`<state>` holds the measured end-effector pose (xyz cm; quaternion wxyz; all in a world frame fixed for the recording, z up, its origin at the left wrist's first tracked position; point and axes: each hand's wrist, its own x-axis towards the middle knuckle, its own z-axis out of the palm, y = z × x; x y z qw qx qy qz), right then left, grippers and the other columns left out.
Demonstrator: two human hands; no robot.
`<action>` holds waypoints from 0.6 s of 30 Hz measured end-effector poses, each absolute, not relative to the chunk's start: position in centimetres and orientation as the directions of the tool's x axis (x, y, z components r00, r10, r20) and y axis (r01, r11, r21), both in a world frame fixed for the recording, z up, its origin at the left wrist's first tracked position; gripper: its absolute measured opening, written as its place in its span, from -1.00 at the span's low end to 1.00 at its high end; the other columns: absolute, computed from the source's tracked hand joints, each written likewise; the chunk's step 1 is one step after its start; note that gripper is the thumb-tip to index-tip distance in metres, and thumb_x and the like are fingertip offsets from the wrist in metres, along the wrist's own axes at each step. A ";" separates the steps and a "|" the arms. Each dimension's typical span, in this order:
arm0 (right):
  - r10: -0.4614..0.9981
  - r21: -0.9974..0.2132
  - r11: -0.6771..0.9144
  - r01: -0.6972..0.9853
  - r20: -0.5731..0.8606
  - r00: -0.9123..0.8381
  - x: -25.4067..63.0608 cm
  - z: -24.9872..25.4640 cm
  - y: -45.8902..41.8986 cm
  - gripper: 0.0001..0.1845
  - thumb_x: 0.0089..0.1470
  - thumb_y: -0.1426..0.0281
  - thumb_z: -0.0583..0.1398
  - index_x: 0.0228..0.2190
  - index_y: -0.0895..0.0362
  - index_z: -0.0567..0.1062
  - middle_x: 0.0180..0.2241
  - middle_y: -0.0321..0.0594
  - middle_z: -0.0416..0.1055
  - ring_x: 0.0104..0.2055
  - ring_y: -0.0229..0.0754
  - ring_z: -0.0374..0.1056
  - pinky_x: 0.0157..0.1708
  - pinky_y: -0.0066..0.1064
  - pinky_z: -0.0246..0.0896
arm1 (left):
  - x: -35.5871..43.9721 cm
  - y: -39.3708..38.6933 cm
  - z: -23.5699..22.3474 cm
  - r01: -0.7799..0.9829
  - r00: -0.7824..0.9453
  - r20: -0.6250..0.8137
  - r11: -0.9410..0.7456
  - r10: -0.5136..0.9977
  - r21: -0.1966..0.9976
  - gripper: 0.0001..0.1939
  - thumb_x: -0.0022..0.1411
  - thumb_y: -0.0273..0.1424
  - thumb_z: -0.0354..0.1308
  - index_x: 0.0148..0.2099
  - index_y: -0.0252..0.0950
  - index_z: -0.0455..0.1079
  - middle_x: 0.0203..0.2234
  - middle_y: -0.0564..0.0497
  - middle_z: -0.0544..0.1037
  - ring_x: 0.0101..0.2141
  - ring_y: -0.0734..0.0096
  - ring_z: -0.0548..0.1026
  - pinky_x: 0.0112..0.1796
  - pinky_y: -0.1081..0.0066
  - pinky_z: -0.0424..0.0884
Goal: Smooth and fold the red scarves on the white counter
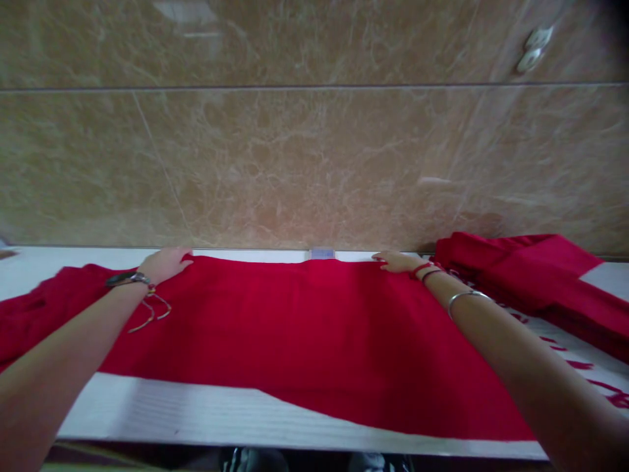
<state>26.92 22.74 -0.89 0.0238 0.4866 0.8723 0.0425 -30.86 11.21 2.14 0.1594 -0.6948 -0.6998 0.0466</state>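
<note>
A wide red cloth [295, 321] lies spread over a white table, its far edge running close to the wall. At the far left of that edge, my left hand [166, 263] is closed on the cloth, its thumb on top and its fingers by the rim. My right hand [399, 261] rests on the far edge farther right, fingers stretched out and slightly apart. Bunched red fabric lies left of my left hand. Loose red fringe strands [580, 364] lie on the table beyond my right forearm.
A folded red cloth [521, 262] sits on the right of the white table [162, 406], near the wall. Behind rises a brown marble-tiled wall [295, 164] with a socket [535, 49]. A small pale label-like piece [322, 254] shows at the table's back edge.
</note>
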 end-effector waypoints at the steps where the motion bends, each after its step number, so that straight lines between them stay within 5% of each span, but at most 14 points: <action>1: 0.854 0.095 0.520 0.849 -0.022 -0.520 27.1 -0.9 23.2 -0.53 -0.08 0.51 0.11 -0.06 0.20 0.39 -0.10 -0.05 0.42 -0.08 -0.10 0.34 -0.09 -0.35 0.21 | -31.2 11.0 2.1 0.955 -0.001 0.152 0.046 0.988 -0.294 -0.65 0.22 -0.31 -0.09 -0.09 -0.44 0.34 -0.20 -0.16 0.48 -0.22 0.28 0.40 -0.18 0.39 0.25; 7: 0.861 0.099 0.507 0.856 -0.087 -0.501 28.5 -0.3 23.6 -0.75 -0.05 0.40 0.14 -0.29 0.23 0.50 -0.28 -0.06 0.49 -0.24 -0.11 0.39 -0.26 -0.41 0.23 | -31.5 9.7 3.2 0.959 -0.146 0.199 0.188 0.969 -0.211 -0.53 0.22 -0.18 -0.10 -0.01 -0.44 0.31 -0.22 -0.14 0.50 -0.25 0.28 0.42 -0.20 0.44 0.25; 13: 0.885 0.110 0.413 0.904 0.184 -0.427 31.3 3.6 18.8 -0.67 0.10 0.31 0.04 -0.23 0.29 0.43 -0.25 -0.02 0.45 -0.23 -0.13 0.37 -0.23 -0.40 0.19 | -30.4 7.3 6.8 0.988 -0.154 0.358 0.146 0.921 0.048 -0.41 0.15 0.04 -0.14 -0.15 -0.38 0.36 -0.36 0.08 0.51 -0.35 0.46 0.36 -0.26 0.55 0.26; 18: 0.778 0.078 0.528 0.846 0.354 -0.518 36.2 5.2 9.9 -0.66 0.12 0.20 -0.02 -0.31 0.18 0.41 -0.33 -0.08 0.43 -0.32 -0.18 0.34 -0.27 -0.38 0.18 | -32.6 2.5 8.4 0.988 -0.147 0.192 0.154 0.970 -0.021 -0.20 -0.07 0.25 -0.20 -0.20 -0.36 0.41 -0.38 0.14 0.51 -0.34 0.48 0.37 -0.24 0.55 0.22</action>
